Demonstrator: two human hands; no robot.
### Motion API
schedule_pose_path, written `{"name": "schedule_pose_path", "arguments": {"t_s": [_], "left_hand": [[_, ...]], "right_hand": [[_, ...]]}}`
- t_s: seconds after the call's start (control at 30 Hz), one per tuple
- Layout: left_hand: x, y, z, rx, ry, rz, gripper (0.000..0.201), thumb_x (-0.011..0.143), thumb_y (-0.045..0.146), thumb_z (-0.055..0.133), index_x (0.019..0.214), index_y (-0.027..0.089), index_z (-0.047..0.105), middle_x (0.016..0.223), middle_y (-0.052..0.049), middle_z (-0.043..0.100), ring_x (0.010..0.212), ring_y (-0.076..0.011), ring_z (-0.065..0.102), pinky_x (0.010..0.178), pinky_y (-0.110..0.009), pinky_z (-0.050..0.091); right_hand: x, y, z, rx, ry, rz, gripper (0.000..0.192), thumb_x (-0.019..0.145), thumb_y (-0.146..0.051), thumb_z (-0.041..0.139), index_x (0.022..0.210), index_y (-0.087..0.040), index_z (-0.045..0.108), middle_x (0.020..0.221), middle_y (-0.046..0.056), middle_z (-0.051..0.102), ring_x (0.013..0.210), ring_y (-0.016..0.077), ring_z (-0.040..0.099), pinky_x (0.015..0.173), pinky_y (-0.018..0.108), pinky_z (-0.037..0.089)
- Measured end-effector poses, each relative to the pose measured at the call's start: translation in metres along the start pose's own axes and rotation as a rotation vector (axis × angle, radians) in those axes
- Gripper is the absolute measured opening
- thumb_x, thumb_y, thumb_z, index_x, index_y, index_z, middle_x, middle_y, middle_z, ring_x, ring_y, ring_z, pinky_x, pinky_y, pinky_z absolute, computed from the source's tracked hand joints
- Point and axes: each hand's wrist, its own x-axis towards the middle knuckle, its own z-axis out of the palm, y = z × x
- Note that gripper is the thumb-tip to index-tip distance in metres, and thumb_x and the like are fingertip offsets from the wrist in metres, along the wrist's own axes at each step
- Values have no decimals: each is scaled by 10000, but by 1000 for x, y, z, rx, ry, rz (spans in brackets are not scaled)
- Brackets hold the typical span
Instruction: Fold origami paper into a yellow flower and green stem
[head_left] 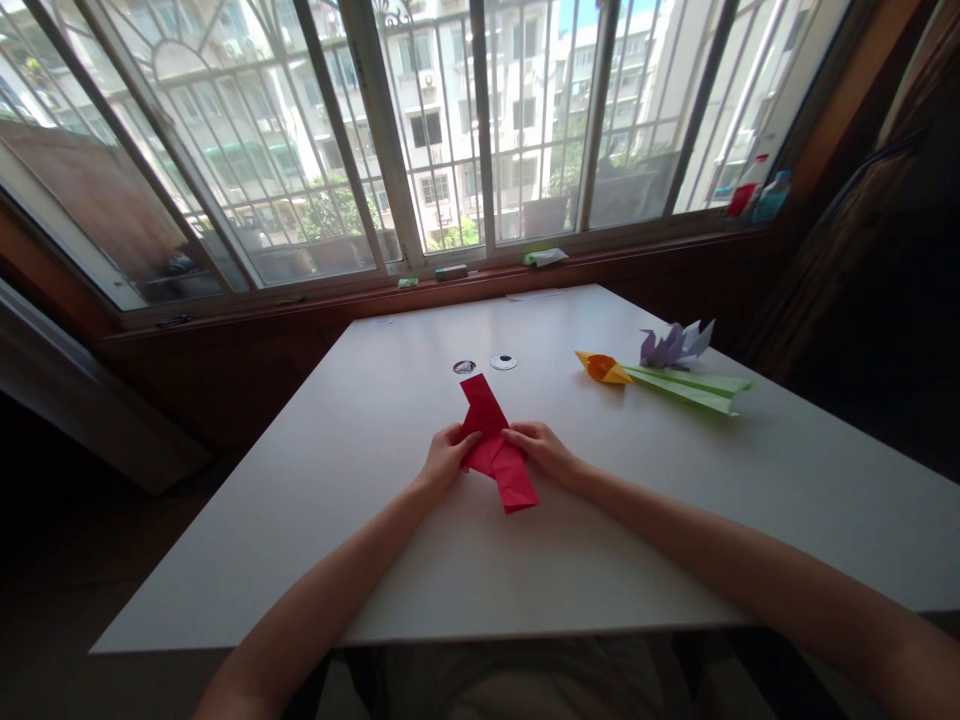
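A piece of folded red paper (487, 418) is held above the middle of the white table (360, 560), with one flap pointing away from me and another toward me. My left hand (448, 458) grips its left edge, thumb on top and fingers underneath. On the opposite side, my right hand (546, 450) pinches the paper near its middle, the thumb and fingertips close to a crossing fold. The fingers under the sheet are partly hidden.
Right of my hands lie a yellow paper flower (604, 369) with a green paper stem (694, 388) and a purple folded paper figure (670, 348). Two round discs (504, 362) sit beyond the red paper. A barred window rises behind the sill (337, 292), where small packets and bottles stand.
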Motion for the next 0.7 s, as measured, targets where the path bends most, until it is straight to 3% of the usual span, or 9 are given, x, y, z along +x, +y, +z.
{"name": "schedule_pose_path", "arguments": {"t_s": [0.1,0.27,0.37,0.43,0.53,0.6,0.7], "left_hand": [[1,-2,-1,36,36,5,367,646,398,644,895,131,600,833,-84,651,697,-166,595,586,-251,455],[-2,-3,3,93,164,168,501,645,333,664,1098,209,490,1157,-103,532,944,-194,564,731,-277,463],[-10,-1,13,105,58,226,448,674,319,640,1098,243,515,1260,-79,454,1043,-211,517,790,-283,449],[-17,0,22,44,-78,156,500,692,336,621,1166,255,480,1281,-86,436,1030,-217,529,772,-277,458],[-27,1,32,40,-208,104,557,683,359,627,1200,230,461,1134,-88,556,982,-213,547,770,-276,453],[-30,1,35,103,-236,132,432,690,391,609,1072,193,562,990,-68,617,918,-204,560,751,-260,446],[-29,0,33,82,-199,123,346,720,452,551,909,172,620,870,-44,638,835,-184,568,723,-243,436]], "right_hand": [[-1,1,0,-16,20,-27,308,723,-441,503,645,-143,504,586,-16,458,534,94,391,488,224,317],[-1,4,-1,-189,355,-184,333,748,-387,471,526,-175,343,526,-40,306,503,78,275,454,223,232],[-4,3,0,-309,456,-242,344,766,-358,453,511,-185,300,514,-43,275,498,82,252,463,233,222],[-6,0,2,-369,426,-288,343,774,-348,449,503,-186,317,508,-40,306,496,87,276,478,237,247],[-11,-3,5,-404,274,-365,333,784,-356,460,512,-184,373,540,-22,399,520,100,350,517,242,302],[-13,-5,6,-406,182,-396,327,798,-366,452,530,-185,402,575,-8,439,549,109,386,540,246,325],[-14,-6,7,-409,146,-406,310,815,-363,435,558,-190,420,587,-1,451,563,118,396,548,250,335]]}}
